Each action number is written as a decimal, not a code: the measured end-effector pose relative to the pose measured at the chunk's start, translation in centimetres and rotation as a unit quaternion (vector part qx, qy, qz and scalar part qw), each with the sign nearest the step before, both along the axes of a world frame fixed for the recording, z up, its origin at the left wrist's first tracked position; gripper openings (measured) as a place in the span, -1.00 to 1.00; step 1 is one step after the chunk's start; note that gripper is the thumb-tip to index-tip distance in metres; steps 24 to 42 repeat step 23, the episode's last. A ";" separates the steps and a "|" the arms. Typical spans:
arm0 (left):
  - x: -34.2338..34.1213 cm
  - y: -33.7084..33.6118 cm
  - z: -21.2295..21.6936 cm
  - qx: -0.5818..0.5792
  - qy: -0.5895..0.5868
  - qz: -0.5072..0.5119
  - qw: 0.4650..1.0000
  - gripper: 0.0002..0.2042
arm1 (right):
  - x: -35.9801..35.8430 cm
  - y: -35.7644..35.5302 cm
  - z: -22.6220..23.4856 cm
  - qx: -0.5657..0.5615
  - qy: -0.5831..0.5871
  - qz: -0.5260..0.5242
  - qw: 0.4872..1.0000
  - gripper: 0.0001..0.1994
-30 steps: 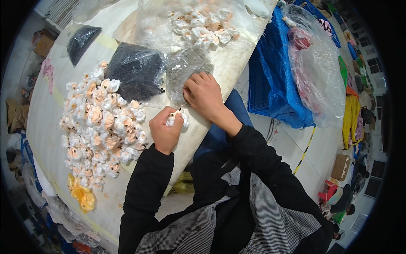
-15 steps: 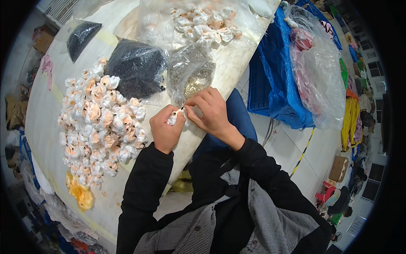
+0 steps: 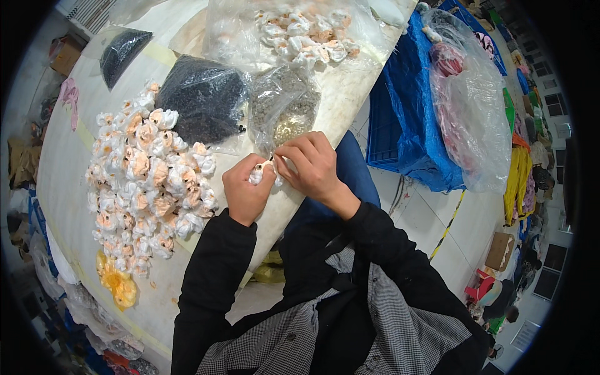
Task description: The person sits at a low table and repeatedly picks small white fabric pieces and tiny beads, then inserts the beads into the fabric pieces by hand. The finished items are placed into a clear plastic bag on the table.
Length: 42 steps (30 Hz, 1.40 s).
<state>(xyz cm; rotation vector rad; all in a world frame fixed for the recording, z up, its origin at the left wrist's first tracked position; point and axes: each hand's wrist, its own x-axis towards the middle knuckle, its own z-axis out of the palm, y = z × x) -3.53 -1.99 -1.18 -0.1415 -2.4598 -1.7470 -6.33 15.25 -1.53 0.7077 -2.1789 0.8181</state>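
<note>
Between the fingers of my left hand [image 3: 245, 192] is a small white plush piece [image 3: 255, 177] with a dark round spot on it. My right hand [image 3: 314, 167] meets it from the right, thumb and forefinger pinched at the plush piece's edge by a tiny dark bit. What exactly these fingertips grip is too small to make out. Just beyond both hands lies a clear bag [image 3: 281, 100] of small greyish pieces, a brassy patch near its mouth. To my left spreads a pile of similar white and peach plush pieces [image 3: 145, 175].
A clear bag of black grains [image 3: 203, 100] lies left of the greyish one, a smaller black-filled bag [image 3: 124, 56] farther off. More plush pieces [image 3: 306, 34] sit far back under plastic. Crumpled yellow plastic [image 3: 119, 281] lies near left. Blue-lined crates [image 3: 409, 112] stand right of the table [image 3: 69, 181].
Both hands stay in nearly the same place on the plush piece. The right fingers have shifted slightly, and the whole view has moved a little.
</note>
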 end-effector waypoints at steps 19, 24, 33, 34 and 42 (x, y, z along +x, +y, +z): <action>-0.1 0.1 -0.2 -0.006 0.033 -0.026 0.999 -0.86 | -0.2 1.5 0.1 -0.013 -0.052 0.098 0.994 -0.77; -0.1 0.1 -0.1 -0.031 0.053 -0.035 0.997 -0.87 | 1.0 1.6 0.9 -0.020 -0.151 0.099 0.983 -0.75; -0.1 0.1 -0.1 -0.031 0.053 -0.035 0.997 -0.87 | 1.0 1.6 0.9 -0.020 -0.151 0.099 0.983 -0.75; -0.1 0.1 -0.1 -0.031 0.053 -0.035 0.997 -0.87 | 1.0 1.6 0.9 -0.020 -0.151 0.099 0.983 -0.75; -0.1 0.1 -0.1 -0.031 0.053 -0.035 0.997 -0.87 | 1.0 1.6 0.9 -0.020 -0.151 0.099 0.983 -0.75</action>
